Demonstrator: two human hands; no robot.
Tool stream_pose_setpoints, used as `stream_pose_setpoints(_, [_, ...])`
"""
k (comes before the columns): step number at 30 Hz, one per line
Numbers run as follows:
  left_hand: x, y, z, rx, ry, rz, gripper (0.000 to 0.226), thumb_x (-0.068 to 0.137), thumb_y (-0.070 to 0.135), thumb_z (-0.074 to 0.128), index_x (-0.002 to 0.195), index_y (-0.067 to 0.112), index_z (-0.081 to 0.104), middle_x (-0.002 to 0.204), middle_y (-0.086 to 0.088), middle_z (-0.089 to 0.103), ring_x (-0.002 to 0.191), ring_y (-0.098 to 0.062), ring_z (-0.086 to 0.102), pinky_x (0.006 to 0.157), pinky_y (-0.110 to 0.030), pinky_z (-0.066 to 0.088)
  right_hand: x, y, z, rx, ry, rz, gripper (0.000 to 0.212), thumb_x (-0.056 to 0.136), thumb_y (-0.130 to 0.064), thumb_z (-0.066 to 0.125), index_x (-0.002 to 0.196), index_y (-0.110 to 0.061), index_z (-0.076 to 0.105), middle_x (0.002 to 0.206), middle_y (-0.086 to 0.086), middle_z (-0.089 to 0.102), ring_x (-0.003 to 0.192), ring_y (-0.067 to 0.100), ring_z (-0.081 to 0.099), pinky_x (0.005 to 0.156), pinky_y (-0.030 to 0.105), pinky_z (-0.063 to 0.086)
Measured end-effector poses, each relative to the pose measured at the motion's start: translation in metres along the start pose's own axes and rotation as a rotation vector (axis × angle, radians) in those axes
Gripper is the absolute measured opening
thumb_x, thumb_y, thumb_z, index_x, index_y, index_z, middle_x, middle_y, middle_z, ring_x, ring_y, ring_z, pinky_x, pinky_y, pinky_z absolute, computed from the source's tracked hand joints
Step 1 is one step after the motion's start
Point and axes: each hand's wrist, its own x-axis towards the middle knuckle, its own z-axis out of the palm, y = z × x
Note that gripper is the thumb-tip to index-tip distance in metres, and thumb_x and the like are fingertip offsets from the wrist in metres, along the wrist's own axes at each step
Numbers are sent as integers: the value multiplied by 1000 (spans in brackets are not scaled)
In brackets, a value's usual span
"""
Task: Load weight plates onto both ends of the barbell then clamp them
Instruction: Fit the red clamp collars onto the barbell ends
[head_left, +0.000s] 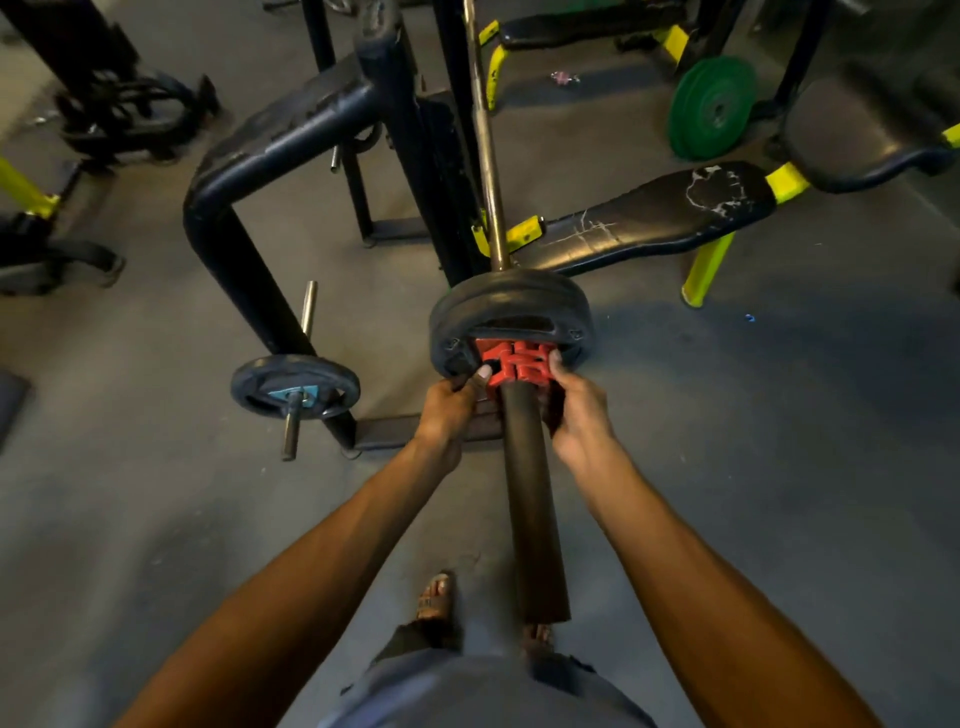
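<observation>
Presently, the near end of the barbell (532, 499) points toward the wearer, its dark sleeve projecting past a black weight plate (511, 312) seated on it. A red clamp collar (517, 364) sits on the sleeve, against or just beside the plate's outer face; any gap between them is hidden by the fingers. The left hand (449, 408) grips the collar's left side, thumb up near the plate. The right hand (574, 408) grasps its right side, fingers wrapped under the sleeve. Whether the collar's lever is latched cannot be told.

Judged risks: if the collar is closed short of the plate, the plate could creep outward along the sleeve. Fingers between collar and plate could be pinched as it closes. The bar's far end runs out of view past the bench (660, 218), so its loading is unconfirmed; uneven loading could tip the bar. Sandalled feet (436, 597) stand below the sleeve, exposed to a dropped part.
</observation>
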Motion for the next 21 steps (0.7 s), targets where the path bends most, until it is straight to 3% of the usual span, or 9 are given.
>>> stream_pose_setpoints(3, [-9, 7, 0, -5, -38, -24, 26, 97, 26, 66, 115, 8, 68, 95, -7, 75, 81, -22, 74, 66, -34, 63, -5, -4, 0, -81, -30, -41, 30, 93, -32, 72, 110, -7, 71, 102, 15, 76, 87, 26, 71, 75, 37, 59])
stream_pose_setpoints(4, [-11, 9, 0, 9, -45, -20, 28, 97, 28, 66, 117, 9, 69, 103, -9, 75, 88, -24, 74, 69, -35, 63, -5, -5, 1, -129, 13, -104, 19, 94, -27, 71, 101, -10, 70, 96, 12, 74, 82, 23, 69, 74, 37, 57])
stream_pose_setpoints(6, [-15, 13, -3, 81, -46, 12, 26, 96, 33, 65, 114, 15, 70, 108, -6, 75, 103, -28, 71, 91, -44, 59, -10, -6, 2, -276, 168, -316, 10, 92, -22, 70, 93, -13, 66, 93, 8, 70, 80, 20, 65, 77, 39, 53])
stream_pose_setpoints(8, [-27, 19, -15, 141, -60, 66, 18, 98, 35, 62, 104, 19, 69, 100, 2, 74, 99, -20, 70, 98, -43, 53, -29, -6, 9, -456, 272, -550, 14, 89, -24, 67, 100, -15, 66, 104, 6, 69, 88, 19, 67, 82, 37, 55])
stream_pose_setpoints(11, [-43, 20, -59, 270, -90, 189, 16, 97, 34, 64, 106, 22, 69, 101, 4, 73, 102, -19, 69, 96, -41, 53, -68, 0, 31, -582, 194, -880, 16, 89, -16, 64, 105, -15, 65, 111, 2, 62, 95, 15, 66, 86, 31, 54])
stream_pose_setpoints(13, [-50, 19, -105, 347, -82, 224, 26, 93, 39, 68, 113, 24, 70, 104, 7, 74, 105, -13, 69, 94, -38, 54, -88, 13, 56, -666, 111, -1041, 17, 87, -15, 64, 105, -14, 64, 109, 1, 59, 98, 20, 64, 88, 39, 55])
stream_pose_setpoints(18, [-61, 30, -235, 379, 39, 247, 30, 90, 39, 70, 115, 22, 71, 101, 7, 72, 95, -7, 65, 91, -32, 51, -101, 85, 147, -826, -96, -1041, 25, 82, -21, 62, 107, -17, 64, 105, -1, 59, 96, 21, 62, 84, 50, 54])
stream_pose_setpoints(21, [-67, 41, -319, 359, 126, 250, 27, 89, 37, 69, 111, 21, 72, 98, 6, 73, 91, -6, 66, 88, -31, 51, -106, 142, 211, -917, -223, -949, 25, 79, -19, 63, 104, -17, 65, 104, 0, 61, 92, 20, 63, 84, 48, 55])
